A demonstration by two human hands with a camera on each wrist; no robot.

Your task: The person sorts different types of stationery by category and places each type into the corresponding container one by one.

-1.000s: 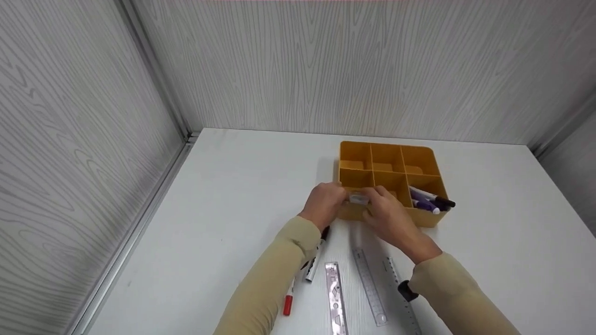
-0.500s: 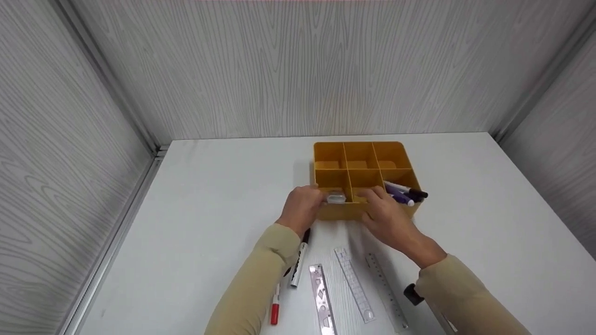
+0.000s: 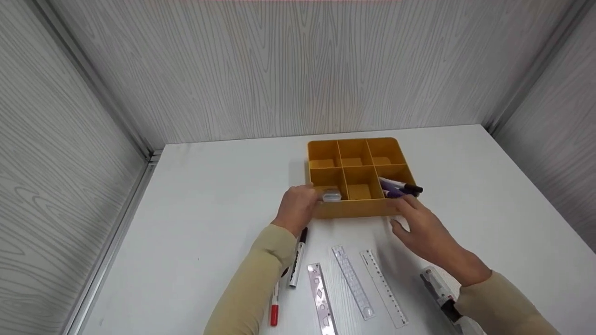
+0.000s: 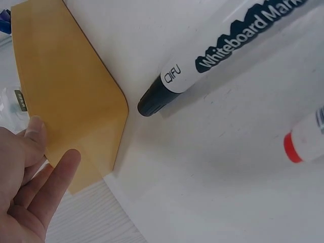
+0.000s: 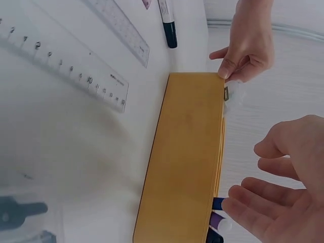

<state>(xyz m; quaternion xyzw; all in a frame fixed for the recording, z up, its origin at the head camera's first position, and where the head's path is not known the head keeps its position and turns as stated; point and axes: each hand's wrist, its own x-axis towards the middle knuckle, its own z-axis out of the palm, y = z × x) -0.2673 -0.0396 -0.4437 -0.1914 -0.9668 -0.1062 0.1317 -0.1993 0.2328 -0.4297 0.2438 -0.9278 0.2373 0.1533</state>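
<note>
At the front left corner of a yellow six-compartment organizer box (image 3: 351, 209), my left hand (image 3: 298, 207) pinches the rim, thumb against the outer wall. Its other fingers partly hide behind the box in the right wrist view. Beside those fingertips, a small clear plastic item (image 3: 331, 195) sits in the front left compartment; its kind is unclear. My right hand (image 3: 426, 230) hovers by the front right of the box with loosely bent fingers, holding nothing. Several markers (image 3: 401, 187), purple and black among them, lean in the front right compartment near it.
Three clear rulers lie before the box: a pinkish ruler (image 3: 321, 298), a middle ruler (image 3: 354, 281) and a right-hand ruler (image 3: 384, 288). A black-capped whiteboard marker (image 3: 298, 263) and a red-capped marker (image 3: 274, 309) lie left. A clear pack (image 3: 435, 284) lies under the right forearm.
My right hand has drawn away from the clear item and moved right along the box front. The left hand stays at the corner. The head view has shifted, so the box appears further left.
</note>
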